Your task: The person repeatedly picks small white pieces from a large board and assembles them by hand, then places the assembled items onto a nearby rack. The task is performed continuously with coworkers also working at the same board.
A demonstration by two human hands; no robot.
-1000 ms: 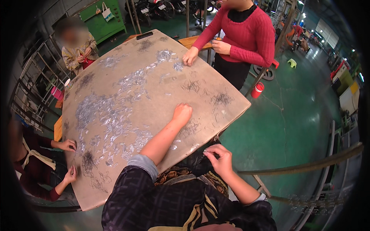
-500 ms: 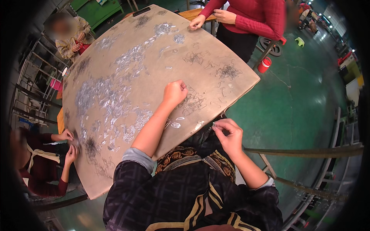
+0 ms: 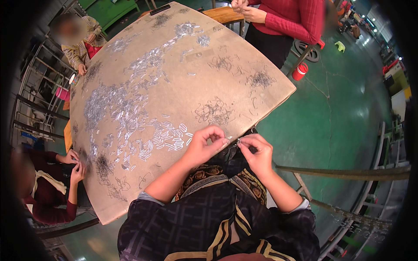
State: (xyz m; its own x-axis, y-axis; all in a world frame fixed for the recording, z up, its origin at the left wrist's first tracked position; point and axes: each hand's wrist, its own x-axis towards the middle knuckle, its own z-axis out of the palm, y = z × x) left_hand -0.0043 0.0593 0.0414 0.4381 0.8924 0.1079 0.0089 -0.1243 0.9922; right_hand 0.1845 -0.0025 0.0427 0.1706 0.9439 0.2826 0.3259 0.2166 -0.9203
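Observation:
My left hand point(image 3: 208, 142) is over the table's near edge, its thumb and index finger pinched together on something too small to make out. Just to its right, beyond the edge, my right hand point(image 3: 257, 152) pinches a small shiny metal piece point(image 3: 238, 141). The two sets of fingertips are close but apart. A loose pile of thin dark bent wires point(image 3: 213, 111) lies on the table past my left hand. To the left of that hand are many silvery elongated metal loops point(image 3: 167, 137), the nearest ones scattered singly.
The large brown-topped table point(image 3: 191, 93) bears more loops and dark wire piles point(image 3: 260, 79). Co-workers stand or sit at its far right point(image 3: 283, 21), far left point(image 3: 82, 41) and near left point(image 3: 56, 182). A red container point(image 3: 299, 72) and metal rails point(image 3: 344, 172) are on the right.
My left hand has come back from the dark wire pile to my right hand, which has hardly moved. Several loose loops near my left forearm now lie farther left. The far-right co-worker's hands have lifted off the table.

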